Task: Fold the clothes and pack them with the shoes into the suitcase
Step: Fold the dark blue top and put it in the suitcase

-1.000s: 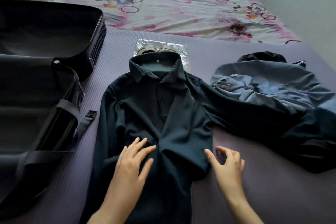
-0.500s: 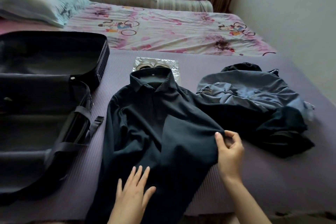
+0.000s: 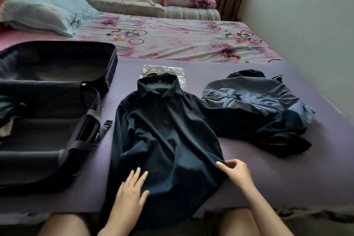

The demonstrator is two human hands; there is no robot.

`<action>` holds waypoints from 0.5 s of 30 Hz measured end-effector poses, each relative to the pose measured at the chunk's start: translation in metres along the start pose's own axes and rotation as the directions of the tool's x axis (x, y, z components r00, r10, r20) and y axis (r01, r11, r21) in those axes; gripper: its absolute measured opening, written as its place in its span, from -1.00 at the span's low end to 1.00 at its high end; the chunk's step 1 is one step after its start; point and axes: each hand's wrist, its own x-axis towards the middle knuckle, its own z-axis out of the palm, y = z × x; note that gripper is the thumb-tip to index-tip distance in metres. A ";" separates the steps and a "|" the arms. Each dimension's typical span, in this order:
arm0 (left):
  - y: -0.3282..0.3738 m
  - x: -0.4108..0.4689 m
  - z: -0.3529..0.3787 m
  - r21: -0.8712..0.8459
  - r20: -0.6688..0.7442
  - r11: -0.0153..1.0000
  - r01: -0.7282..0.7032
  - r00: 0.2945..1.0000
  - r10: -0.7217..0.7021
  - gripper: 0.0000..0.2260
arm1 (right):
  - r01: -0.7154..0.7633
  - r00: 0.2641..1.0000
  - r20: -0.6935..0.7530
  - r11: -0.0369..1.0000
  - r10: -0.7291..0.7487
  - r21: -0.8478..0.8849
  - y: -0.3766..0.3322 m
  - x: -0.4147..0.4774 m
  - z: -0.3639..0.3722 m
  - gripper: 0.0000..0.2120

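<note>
A dark navy collared shirt (image 3: 162,130) lies face up on the purple mat (image 3: 277,184), its right sleeve stretched toward a pile of blue and dark clothes (image 3: 254,99). My left hand (image 3: 132,191) rests flat on the shirt's lower front, fingers straight. My right hand (image 3: 236,171) pinches the shirt's right side edge. Behind the collar, a pair of shoes (image 3: 159,73) sits on a silver sheet, partly hidden. The open black suitcase (image 3: 47,140) lies to the left.
A strap with a buckle (image 3: 107,125) hangs out of the suitcase onto the mat. Beyond the mat is a bed with a floral sheet (image 3: 172,40), a blue pillow (image 3: 46,9) and a white wall (image 3: 306,25) at the right. My knees show at the bottom edge.
The view has pulled back and tilted up. My right hand took hold of the shirt's right edge and drew it outward, while my left hand slid down the shirt's front.
</note>
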 end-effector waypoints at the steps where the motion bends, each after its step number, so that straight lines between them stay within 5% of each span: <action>1: 0.005 -0.001 0.002 0.001 0.055 1.000 -0.015 0.998 0.014 -0.47 | 0.029 0.998 0.046 0.998 -0.031 0.048 0.002 -0.002 -0.001 -0.66; 5: 0.011 -0.005 0.012 0.120 0.256 0.993 0.009 0.966 -0.040 -0.33 | 0.191 0.978 0.001 0.895 -0.209 0.402 -0.005 -0.016 -0.009 -0.84; 8: 0.012 -0.008 0.008 0.143 0.293 0.990 0.014 0.954 -0.056 -0.39 | 0.278 0.960 -0.106 0.845 -0.259 0.457 -0.014 -0.024 -0.019 -0.83; 12: 0.015 -0.010 0.006 0.176 0.294 0.984 0.025 0.953 -0.077 -0.43 | 0.204 0.960 -0.195 0.979 -0.199 0.007 -0.017 -0.022 -0.027 -0.76; 15: 0.013 -0.012 0.005 0.167 0.282 0.985 0.035 0.956 -0.082 -0.44 | 0.059 0.989 -0.097 0.912 -0.107 -0.405 -0.011 -0.027 -0.026 -0.58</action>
